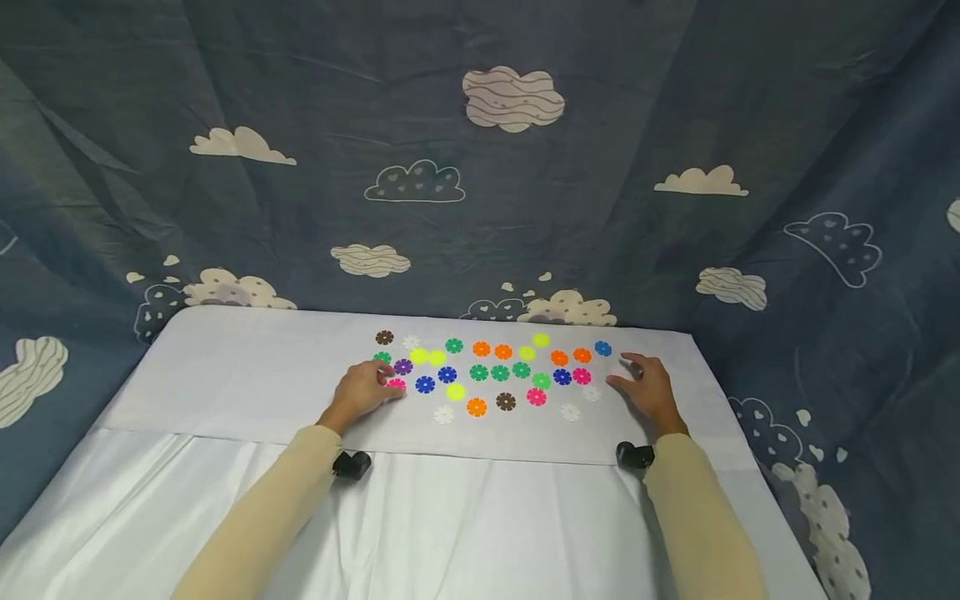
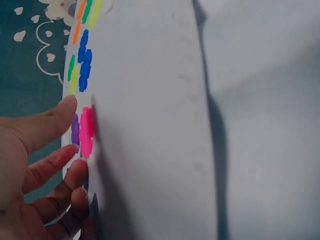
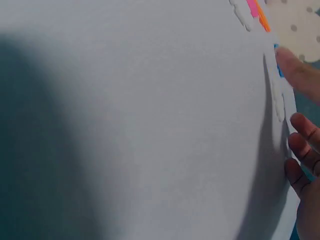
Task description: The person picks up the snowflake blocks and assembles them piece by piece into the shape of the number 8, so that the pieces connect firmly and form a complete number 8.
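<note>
Many flat, notched, flower-like discs lie spread over the white tabletop. My left hand (image 1: 362, 390) is at the left end of the spread, thumb and fingers parted around a pink disc (image 1: 396, 385) and a purple disc (image 1: 403, 367). In the left wrist view a gap shows between thumb and index finger beside the pink disc (image 2: 86, 132); whether a fingertip touches it, I cannot tell. At the right end, my right hand (image 1: 647, 388) has thumb and index finger apart, near a blue disc (image 1: 603, 348) and a white disc (image 1: 592, 393). Nothing shows between its fingers.
Between the hands lie several more discs, among them an orange disc (image 1: 476, 407), a brown disc (image 1: 506, 402) and a green disc (image 1: 500, 373). White cloth (image 1: 480, 517) covers the table, with a fold along its front. A dark cloud-print curtain (image 1: 420, 275) hangs behind.
</note>
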